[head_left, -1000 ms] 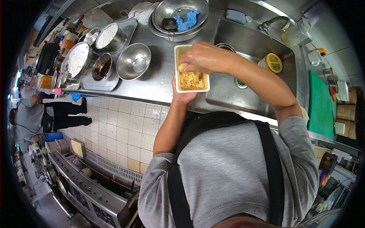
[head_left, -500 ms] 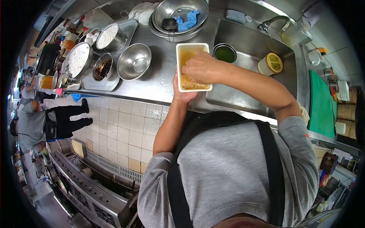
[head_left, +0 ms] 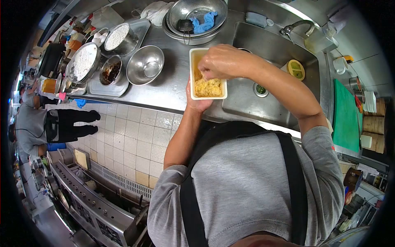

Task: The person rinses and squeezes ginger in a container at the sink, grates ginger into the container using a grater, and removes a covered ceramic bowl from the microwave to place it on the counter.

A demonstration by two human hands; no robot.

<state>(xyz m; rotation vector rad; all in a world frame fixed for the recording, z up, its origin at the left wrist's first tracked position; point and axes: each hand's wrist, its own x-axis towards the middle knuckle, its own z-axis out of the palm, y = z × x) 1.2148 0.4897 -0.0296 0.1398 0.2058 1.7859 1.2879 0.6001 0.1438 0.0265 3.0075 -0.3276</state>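
My left hand supports a white rectangular tub from below, its palm and fingers mostly hidden under it. Inside the tub lies a yellow, crumbly, wet-looking food, heaped toward the near end. Over the tub's far half is my right hand, with its fingers bunched and pointing down. Whatever is between those fingertips is too small to name.
A steel sink is on the right, holding a yellow-lidded container. Left along the counter are an empty steel bowl, a bowl of dark sauce and flour bowls. Nested colanders sit behind; another person stands far left.
My right hand has risen from the food toward the tub's far end, uncovering more of the yellow crumbs. The right forearm now covers the green-filled cup, and the sink drain shows.
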